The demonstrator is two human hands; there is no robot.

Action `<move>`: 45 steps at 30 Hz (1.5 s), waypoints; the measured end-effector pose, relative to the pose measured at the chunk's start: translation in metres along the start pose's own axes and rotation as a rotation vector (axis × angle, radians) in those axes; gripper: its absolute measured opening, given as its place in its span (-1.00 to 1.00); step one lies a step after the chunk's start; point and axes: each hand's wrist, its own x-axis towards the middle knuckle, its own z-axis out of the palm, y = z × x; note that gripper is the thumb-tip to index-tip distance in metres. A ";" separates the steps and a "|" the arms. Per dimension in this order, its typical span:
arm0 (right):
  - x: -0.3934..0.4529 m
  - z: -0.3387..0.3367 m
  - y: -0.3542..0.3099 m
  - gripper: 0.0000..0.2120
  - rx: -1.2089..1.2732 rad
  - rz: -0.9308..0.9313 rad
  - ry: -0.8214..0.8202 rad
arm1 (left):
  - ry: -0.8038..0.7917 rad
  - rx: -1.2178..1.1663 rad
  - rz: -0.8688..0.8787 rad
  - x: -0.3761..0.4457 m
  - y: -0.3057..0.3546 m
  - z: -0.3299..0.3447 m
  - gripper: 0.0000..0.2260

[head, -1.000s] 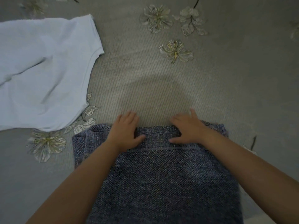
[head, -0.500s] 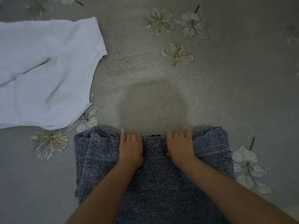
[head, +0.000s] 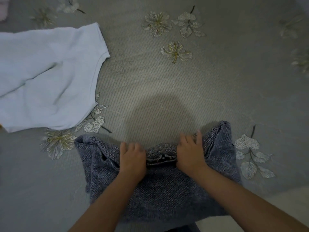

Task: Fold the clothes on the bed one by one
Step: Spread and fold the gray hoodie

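The blue-grey knitted sweater (head: 160, 190) lies on the bed (head: 167, 91) in the lower middle of the frame, right under the person's arms. It looks thick, soft and floppy, not stiff at all, so it will bend and bunch up wherever it is pushed. It is probably a bit heavy for a piece of clothing, and its bumpy knit should not slip out of the fingers. It will not break. The best places to take hold look like the far edge and the corners, where the cloth is already gathered into thick rolls. The left hand (head: 133, 160) rests on top of the sweater near its far edge, with the fingers bent down into the cloth, so it seems to be gripping a fold. The right hand (head: 190, 152) sits just beside it on the same edge, and its fingers curl round the bunched knit too. A short bit of crumpled edge shows between the two hands. A white garment (head: 46, 77) lies spread out in the upper left of the frame, well apart from both hands, and it looks not yet folded.
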 end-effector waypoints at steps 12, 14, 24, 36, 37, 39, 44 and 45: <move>-0.102 -0.050 0.008 -0.44 0.108 0.123 0.201 | 0.226 0.014 0.222 -0.068 -0.008 -0.066 -0.53; -0.127 -0.072 0.022 -0.45 0.063 0.180 0.283 | 0.318 0.050 0.273 -0.082 0.002 -0.103 -0.54; -0.302 -0.189 0.130 -0.42 0.049 0.622 0.719 | 0.941 0.210 0.554 -0.168 0.110 -0.307 -0.51; -0.568 -0.179 0.290 -0.47 -0.131 1.038 0.833 | 1.294 0.300 0.946 -0.314 0.372 -0.426 -0.50; -0.586 -0.171 0.305 -0.47 -0.145 1.050 0.822 | 1.290 0.303 0.972 -0.323 0.397 -0.427 -0.49; -0.619 -0.159 0.338 -0.48 -0.161 1.085 0.816 | 1.295 0.294 1.005 -0.339 0.446 -0.433 -0.49; -0.688 -0.137 0.420 -0.49 -0.156 1.166 0.833 | 1.321 0.245 1.086 -0.371 0.559 -0.456 -0.49; -0.698 -0.134 0.436 -0.49 -0.155 1.176 0.837 | 1.321 0.242 1.089 -0.374 0.578 -0.460 -0.49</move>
